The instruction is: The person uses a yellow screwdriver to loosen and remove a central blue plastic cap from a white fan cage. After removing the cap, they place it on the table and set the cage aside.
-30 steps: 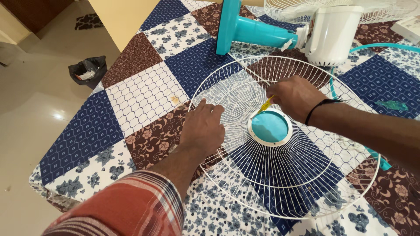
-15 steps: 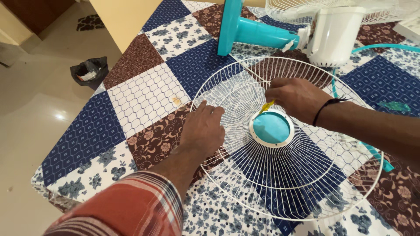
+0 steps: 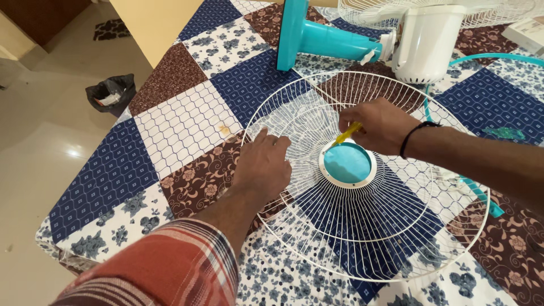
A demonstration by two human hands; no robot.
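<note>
Basically, a patchwork bedspread [image 3: 170, 119] w/ navy, brown and white floral squares covers the whole surface, w/ pale tiled floor [image 3: 34, 170] to its left. On it lies a white wire fan guard [image 3: 362, 226], domed side up, w/ a round teal centre cap [image 3: 347, 162] ringed in white. Behind the guard, a fan on its side: teal base and stem [image 3: 317, 37], white motor housing [image 3: 425, 42], and a second grille at the top edge. A teal cord [image 3: 481, 192] runs under the guard's right side. On the floor sits a small black-lined bin [image 3: 110, 90].

Left hand [image 3: 263, 164], sleeve in red plaid, is flat on the guard's wires left of the cap, fingers spread, palm down, gripping nothing. Right hand [image 3: 377, 124], black band at the wrist, is closed round a small yellow tool [image 3: 347, 135], prob. a screwdriver handle; its lower end meets the cap's upper rim. Tip itself too small to make out.
</note>
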